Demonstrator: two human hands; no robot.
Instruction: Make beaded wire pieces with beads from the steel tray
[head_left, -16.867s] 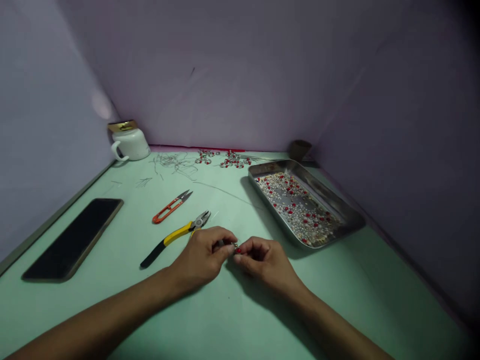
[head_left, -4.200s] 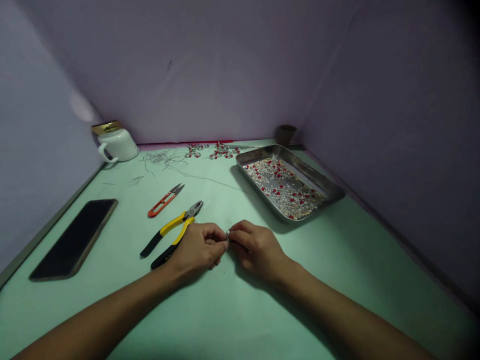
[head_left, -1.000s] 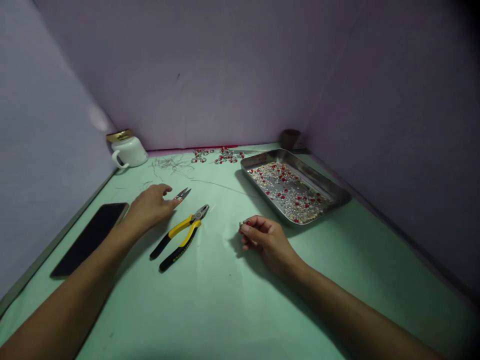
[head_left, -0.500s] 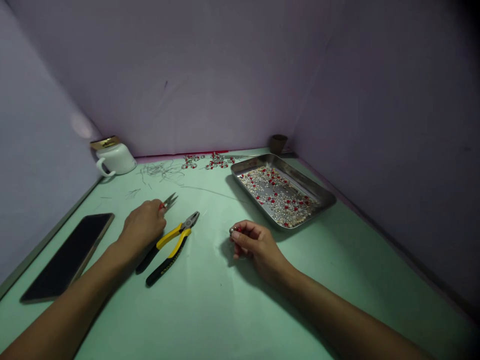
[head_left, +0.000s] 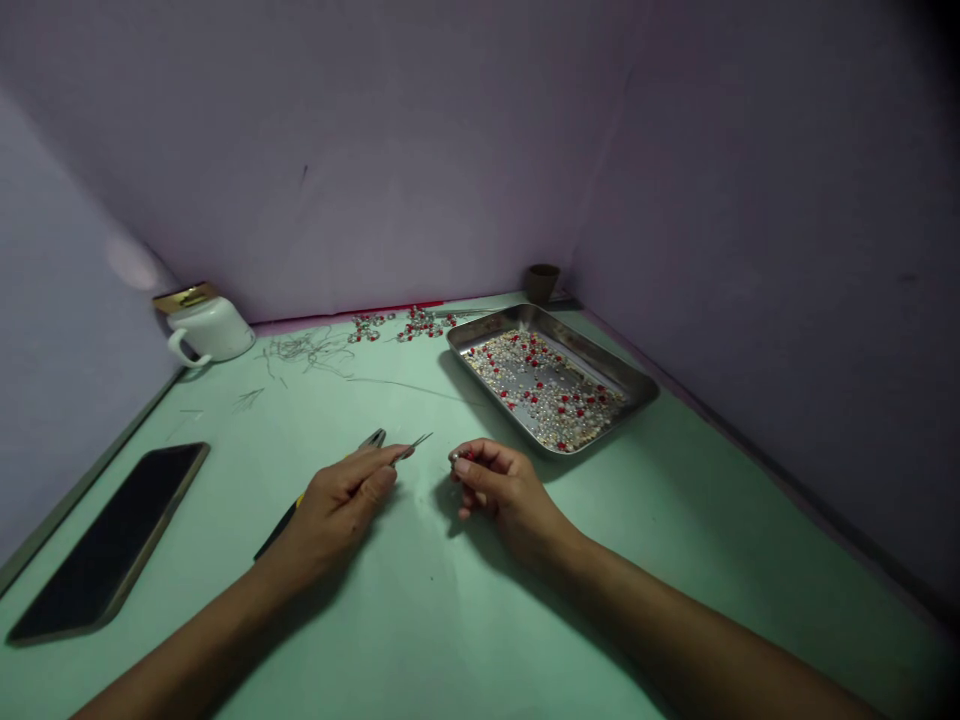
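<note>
My left hand [head_left: 345,510] is closed around small scissors [head_left: 421,442]; only the thin pointed blades show past the fingertips, aimed at my right hand. The scissors' handles are hidden in the palm. Between the thumb and fingers of my right hand [head_left: 510,490] is a small beaded piece [head_left: 454,458] with silvery and red beads, mostly covered. A short gap separates the blades from it. Yellow and black pliers [head_left: 373,439] lie beneath my left hand, with the jaws and one handle end peeking out.
A metal tray [head_left: 551,447] of loose pearly and red beads stands at right. Behind are finished-looking beaded clusters [head_left: 420,324], tangled wire [head_left: 307,350], a white mug [head_left: 217,330] and a small brown pot [head_left: 541,283]. A phone [head_left: 112,540] lies at left.
My left hand has moved right, from beyond the pliers to over them, bringing the scissors close to my right hand. My right hand keeps its pinch. The view has shifted slightly.
</note>
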